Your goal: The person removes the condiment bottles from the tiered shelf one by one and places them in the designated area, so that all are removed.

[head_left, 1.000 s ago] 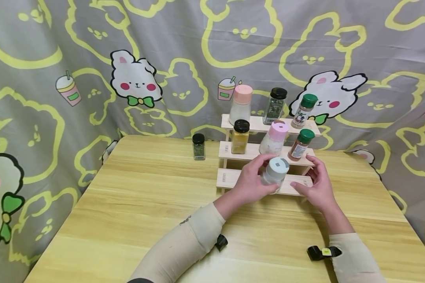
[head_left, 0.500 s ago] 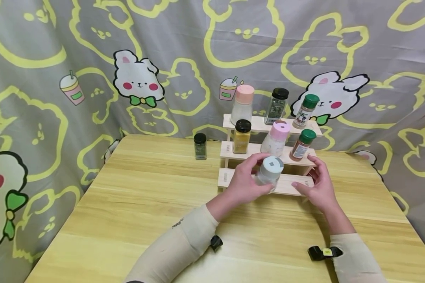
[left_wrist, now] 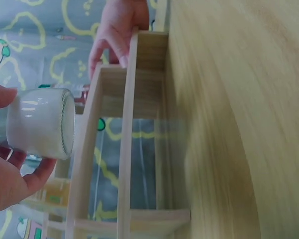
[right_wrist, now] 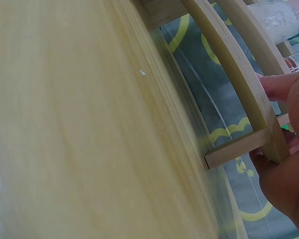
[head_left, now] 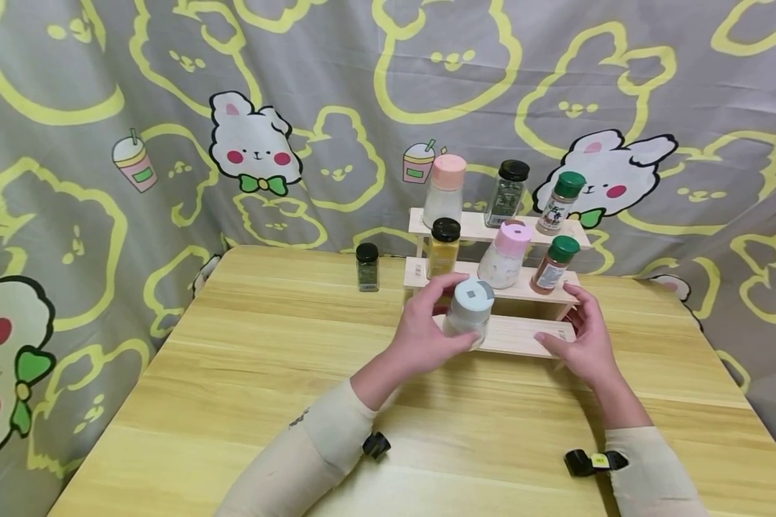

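In the head view my left hand (head_left: 428,327) grips a glass shaker jar (head_left: 470,309) with a pale blue-grey cap. White contents show through the jar (left_wrist: 42,122) in the left wrist view, and its base is clear of the lowest shelf. At the right end of the three-tier wooden rack (head_left: 524,336), my right hand (head_left: 580,337) holds on, thumb at the bottom shelf and fingers by the middle one. On the middle tier stand a black-capped yellow spice jar (head_left: 442,251), a pink-capped shaker (head_left: 504,255) and a green-capped bottle (head_left: 554,266).
Across the top tier are a peach-capped shaker (head_left: 445,192), a black-capped herb jar (head_left: 507,194) and a green-capped bottle (head_left: 560,205). Left of the rack, a small black-capped jar (head_left: 367,268) stands on the wooden table (head_left: 265,345). A patterned curtain (head_left: 336,86) hangs behind.
My left hand has carried the pale-capped shaker jar leftward along the front of the bottom shelf. My right hand keeps its place on the rack's right end.
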A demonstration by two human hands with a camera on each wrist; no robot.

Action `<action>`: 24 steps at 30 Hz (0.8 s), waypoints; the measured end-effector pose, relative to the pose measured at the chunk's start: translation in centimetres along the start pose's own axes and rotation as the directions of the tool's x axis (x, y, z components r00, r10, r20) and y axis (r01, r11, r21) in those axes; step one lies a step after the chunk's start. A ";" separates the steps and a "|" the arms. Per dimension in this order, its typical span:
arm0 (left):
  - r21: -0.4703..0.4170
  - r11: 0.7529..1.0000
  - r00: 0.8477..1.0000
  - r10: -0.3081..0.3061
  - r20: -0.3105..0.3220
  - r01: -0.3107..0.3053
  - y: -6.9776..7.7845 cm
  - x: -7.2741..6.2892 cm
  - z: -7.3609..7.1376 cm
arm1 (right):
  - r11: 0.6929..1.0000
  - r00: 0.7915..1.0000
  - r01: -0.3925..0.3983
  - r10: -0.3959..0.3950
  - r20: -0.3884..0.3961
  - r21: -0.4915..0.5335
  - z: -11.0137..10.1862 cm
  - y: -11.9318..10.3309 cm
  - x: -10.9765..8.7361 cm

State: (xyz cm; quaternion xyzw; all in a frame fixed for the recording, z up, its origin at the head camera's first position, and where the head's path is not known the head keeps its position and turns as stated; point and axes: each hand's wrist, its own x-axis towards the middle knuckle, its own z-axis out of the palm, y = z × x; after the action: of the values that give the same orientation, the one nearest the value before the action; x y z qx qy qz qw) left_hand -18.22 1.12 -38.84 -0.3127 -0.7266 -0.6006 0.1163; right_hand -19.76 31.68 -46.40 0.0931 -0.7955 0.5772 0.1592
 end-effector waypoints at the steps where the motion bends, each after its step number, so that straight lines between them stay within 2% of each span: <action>1: -0.001 1.000 1.000 -0.002 -0.007 0.002 0.0 -0.1 -0.2 | 1.000 1.000 -0.001 0.001 0.000 0.003 0.0 0.0 0.0; 18: 0.053 0.999 0.995 0.018 -0.101 -0.013 0.6 -0.8 -4.9 | 1.000 1.000 -0.001 0.001 -0.001 0.002 -0.1 0.0 0.0; 20: 0.056 0.998 0.993 0.019 -0.115 -0.013 0.9 -0.8 -5.3 | 1.000 1.000 0.001 -0.001 0.001 0.004 -0.1 0.0 0.0; 24: 0.072 0.997 0.990 0.027 -0.139 -0.018 2.7 -0.8 -6.3 | 1.000 1.000 0.004 -0.004 0.000 0.011 -0.1 0.0 0.0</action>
State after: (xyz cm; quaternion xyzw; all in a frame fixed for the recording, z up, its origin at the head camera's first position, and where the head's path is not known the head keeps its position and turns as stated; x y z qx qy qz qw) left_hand -17.25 -4.88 -35.52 -0.2739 -0.7338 -0.5937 0.1845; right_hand -19.75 31.77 -46.38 0.0958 -0.7921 0.5813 0.1598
